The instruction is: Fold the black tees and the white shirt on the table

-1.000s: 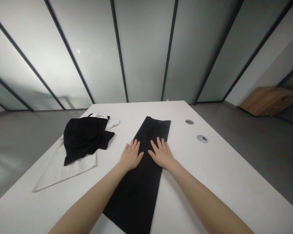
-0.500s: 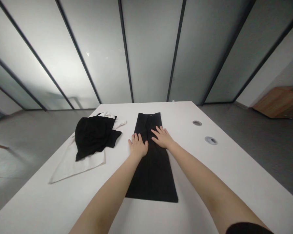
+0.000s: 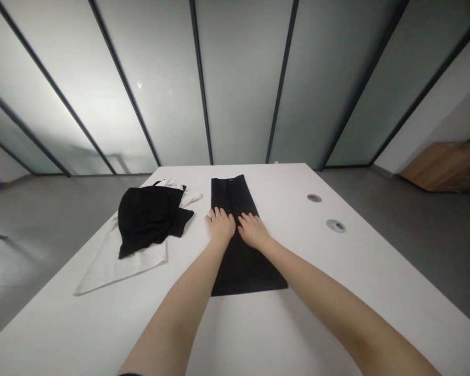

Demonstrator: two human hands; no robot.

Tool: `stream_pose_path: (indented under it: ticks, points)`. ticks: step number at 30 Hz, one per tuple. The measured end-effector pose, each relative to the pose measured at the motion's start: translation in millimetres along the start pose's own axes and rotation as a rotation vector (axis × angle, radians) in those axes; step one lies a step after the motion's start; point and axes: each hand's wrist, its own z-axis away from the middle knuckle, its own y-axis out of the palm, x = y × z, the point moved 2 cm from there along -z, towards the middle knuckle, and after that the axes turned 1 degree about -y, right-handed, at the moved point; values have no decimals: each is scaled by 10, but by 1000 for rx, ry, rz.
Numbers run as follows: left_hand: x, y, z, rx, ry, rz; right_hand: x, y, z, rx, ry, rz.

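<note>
Well, both bare hands lie open and flat, with the fingers spread a little, and neither hand is closed around anything. The left hand [image 3: 220, 225] rests at the left edge of the long black fabric trousers [image 3: 245, 271], and the right hand [image 3: 253, 231] rests on the same cloth just beside it. The trousers are one piece, folded lengthwise, and they lie straight under the palms, reaching forward and back from them. I think the palms are flat so that their weight presses the cloth smooth and keeps it from sliding. Near the left hand, on its left side, is one crumpled black cloth garment [image 3: 149, 219], lying on one white cloth garment [image 3: 117, 266]. All of this lies on one white table [image 3: 285, 334]. Forward of the right hand and to its right, the table has two round metal-rimmed holes [image 3: 314, 198]. Far to the right of the hands stands one wooden cabinet [image 3: 442, 167].
</note>
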Motion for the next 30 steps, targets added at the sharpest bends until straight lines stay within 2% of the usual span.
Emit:
stream_pose_path:
  ticks: [2,5,10,14,19,23,25,28,30]
  points:
    - [-8,-49,95,-17,112,10,19,44,172,21,-19,-14]
    - [14,-80,389,26,275,4,21,75,464,41,-31,-46]
    - [256,-115,891,151,406,6,60,96,978,54,-105,-92]
    - [530,-213,1010,219,576,48,69,78,1283,97,-192,-143]
    - [739,-367,1151,299,746,77,70,-16,1530,194,-197,-207]
    - [797,-522,1223,349,791,165,88,-244,1517,183,-191,-269]
    - [817,-569,1137,337,728,301,65,-343,1386,155,-167,-366]
    - [873,-532,877,236,540,450,-40,-351,1117,0,-96,-458]
    - [920,-450,721,156,488,400,-124,-264,984,-130,-93,-386]
